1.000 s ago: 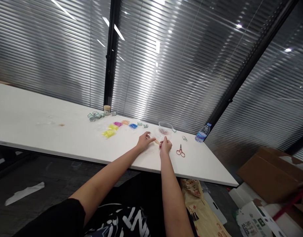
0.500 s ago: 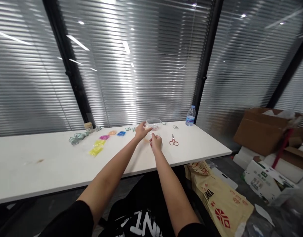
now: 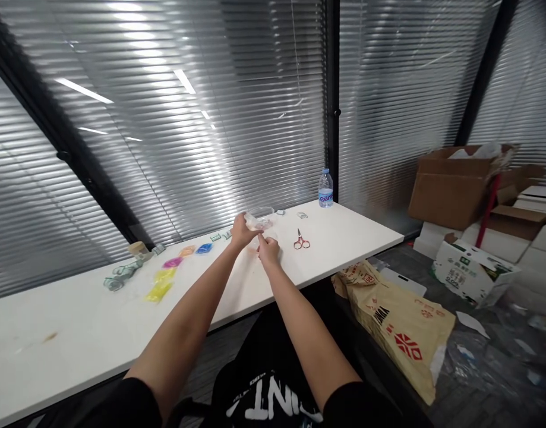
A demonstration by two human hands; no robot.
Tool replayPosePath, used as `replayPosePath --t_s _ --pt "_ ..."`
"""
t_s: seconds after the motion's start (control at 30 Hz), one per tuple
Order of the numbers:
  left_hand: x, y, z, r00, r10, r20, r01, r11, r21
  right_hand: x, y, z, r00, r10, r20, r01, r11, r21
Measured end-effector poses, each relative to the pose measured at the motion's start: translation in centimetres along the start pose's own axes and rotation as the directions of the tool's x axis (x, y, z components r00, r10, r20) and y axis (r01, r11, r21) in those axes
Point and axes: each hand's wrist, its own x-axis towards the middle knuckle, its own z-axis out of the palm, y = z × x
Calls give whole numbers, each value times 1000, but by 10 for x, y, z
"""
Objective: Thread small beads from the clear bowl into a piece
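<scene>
Bowl [image 3: 262,213] lies just beside left hand [image 3: 241,230], slightly beyond right hand [image 3: 269,250].

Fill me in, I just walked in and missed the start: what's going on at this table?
A person has both bare hands together over the white table. The left hand is at the near rim of a clear plastic bowl; whether it grips is unclear. The right hand is curled shut just in front, on something too small to see. Scissors lie to the right, a water bottle beyond, coloured packets to the left.
</scene>
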Motion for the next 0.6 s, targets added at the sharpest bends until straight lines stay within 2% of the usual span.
replayPosePath --t_s 0.23,0.4,0.6 --pt "2 -8 -4 996 53 -71 -56 998 -32 2 0 -3 996 -38 -86 33 998 -62" --pt "3 -9 -5 994 107 -31 -109 991 -78 4 2 -1 993 -52 -107 44 996 -74" --pt "6 -5 -1 995 103 -2 -103 988 -115 4 2 0 991 -64 -113 57 996 -62"
